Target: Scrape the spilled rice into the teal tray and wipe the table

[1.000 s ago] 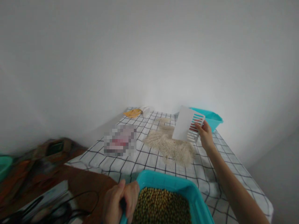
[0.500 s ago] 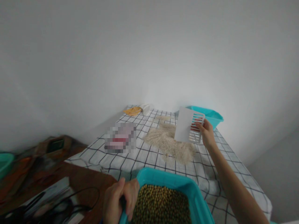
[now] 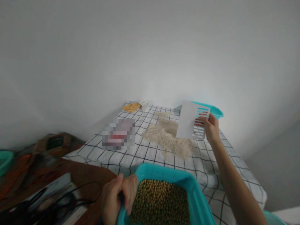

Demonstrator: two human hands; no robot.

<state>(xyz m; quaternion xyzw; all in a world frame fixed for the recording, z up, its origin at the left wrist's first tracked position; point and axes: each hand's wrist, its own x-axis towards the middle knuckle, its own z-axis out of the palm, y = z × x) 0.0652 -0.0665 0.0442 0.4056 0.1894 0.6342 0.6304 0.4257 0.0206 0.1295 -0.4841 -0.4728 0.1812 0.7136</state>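
My left hand (image 3: 119,197) grips the near left rim of a turquoise basket (image 3: 164,175) filled with small olive-green beans (image 3: 161,203). My right hand (image 3: 212,128) reaches out over the table and holds a white slotted scoop (image 3: 191,123) upright by its slotted end. The scoop hangs just above the right edge of a pile of pale grain (image 3: 170,140) spread on the checked tablecloth (image 3: 211,165).
A second turquoise basket (image 3: 212,110) stands at the far right behind the scoop. An orange cloth (image 3: 131,107) and a white object (image 3: 145,105) lie at the far end. A blurred packet (image 3: 118,135) lies left of the grain. Cables (image 3: 70,200) and clutter cover the brown table at left.
My right hand has lifted the scoop slightly and shifted it to the right. The left hand keeps its grip on the basket rim. The view has tilted a little.
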